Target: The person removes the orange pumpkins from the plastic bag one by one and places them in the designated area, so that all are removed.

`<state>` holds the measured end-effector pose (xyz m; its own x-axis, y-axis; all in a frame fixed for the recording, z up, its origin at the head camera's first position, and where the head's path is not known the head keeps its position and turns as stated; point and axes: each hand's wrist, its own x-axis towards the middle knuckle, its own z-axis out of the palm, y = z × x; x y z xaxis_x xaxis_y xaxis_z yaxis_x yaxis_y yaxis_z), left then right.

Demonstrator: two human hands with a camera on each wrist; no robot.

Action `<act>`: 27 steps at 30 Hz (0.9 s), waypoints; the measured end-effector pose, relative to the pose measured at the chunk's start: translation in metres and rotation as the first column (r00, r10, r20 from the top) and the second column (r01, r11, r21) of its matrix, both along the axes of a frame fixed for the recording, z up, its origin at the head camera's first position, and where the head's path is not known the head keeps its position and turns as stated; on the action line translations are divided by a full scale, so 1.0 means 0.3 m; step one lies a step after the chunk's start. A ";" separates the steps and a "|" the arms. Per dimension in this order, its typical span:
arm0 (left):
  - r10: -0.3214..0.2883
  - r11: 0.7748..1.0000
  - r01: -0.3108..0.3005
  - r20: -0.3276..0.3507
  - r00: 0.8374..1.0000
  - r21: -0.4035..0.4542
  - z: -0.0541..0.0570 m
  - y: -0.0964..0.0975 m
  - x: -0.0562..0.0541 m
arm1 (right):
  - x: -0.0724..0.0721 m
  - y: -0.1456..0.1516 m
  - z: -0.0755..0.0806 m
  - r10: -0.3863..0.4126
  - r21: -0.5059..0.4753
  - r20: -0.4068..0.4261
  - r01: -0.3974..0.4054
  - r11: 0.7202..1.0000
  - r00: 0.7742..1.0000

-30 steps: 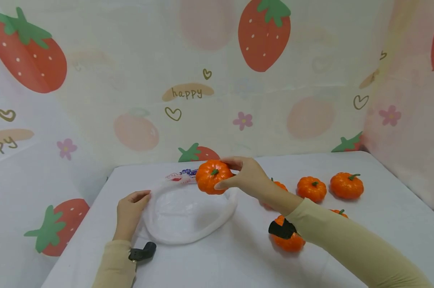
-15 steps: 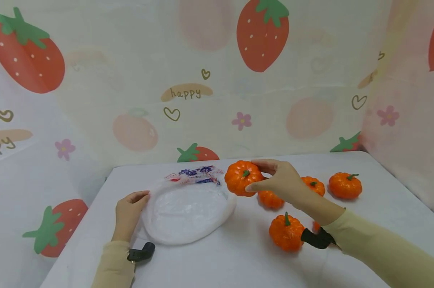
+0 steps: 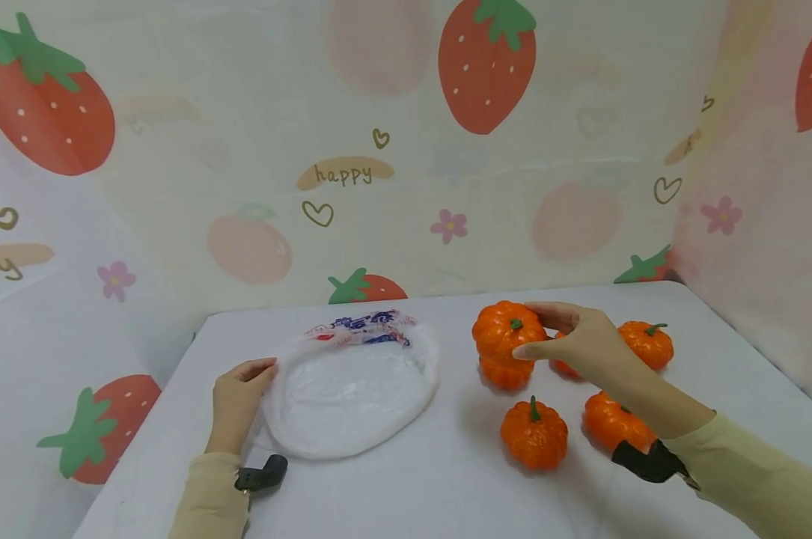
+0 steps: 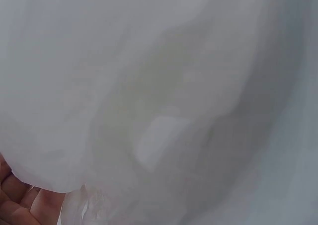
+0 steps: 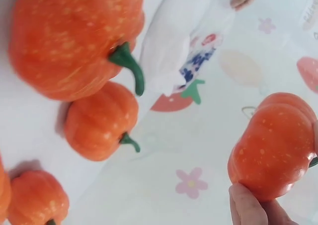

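Observation:
My left hand (image 3: 239, 397) pinches the left rim of a white, translucent plastic bag (image 3: 341, 449) with red and blue print, its wide mouth spread open on the table. In the left wrist view, pale film (image 4: 124, 86) fills most of the picture, with curled fingers (image 4: 27, 205) at the lower left corner. A small orange pumpkin (image 3: 507, 329) with a green stem is gripped between thumb and fingers of my right hand (image 3: 584, 348), raised to the right of the bag. It overlaps another pumpkin (image 3: 507, 373) behind it in the head view.
More orange pumpkins stand on the white table: one in front (image 3: 533, 436), one beside the right wrist (image 3: 614, 419), one far right (image 3: 651, 344), and one partly hidden behind the right hand. Strawberry-print cloth (image 3: 392, 224) walls in the back and sides.
My right hand has moved right with the pumpkin, from over the bag's far right side to above the other pumpkins. The left hand keeps its hold on the rim.

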<state>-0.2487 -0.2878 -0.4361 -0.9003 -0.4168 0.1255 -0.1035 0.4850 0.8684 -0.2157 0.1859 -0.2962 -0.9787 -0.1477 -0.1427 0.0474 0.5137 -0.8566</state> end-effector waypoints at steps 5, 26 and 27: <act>0.003 1.000 -0.003 0.003 1.000 -0.011 0.001 -0.003 -0.002 | 0.017 0.051 -0.008 -0.019 0.019 -0.028 0.019 1.000 0.999; 0.005 1.000 -0.005 -0.006 1.000 -0.012 0.001 0.000 -0.007 | 0.034 0.371 -0.084 -0.156 0.118 -0.070 0.163 0.980 0.985; 0.005 1.000 -0.005 -0.009 1.000 -0.010 0.000 0.000 -0.007 | 0.036 0.386 -0.092 -0.161 0.124 -0.070 0.168 0.978 0.985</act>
<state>-0.2509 -0.2878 -0.4362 -0.8972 -0.4196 0.1381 -0.0977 0.4932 0.8644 -0.2050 0.3017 -0.3238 -0.9953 0.0319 -0.0912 0.0917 0.6091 -0.7878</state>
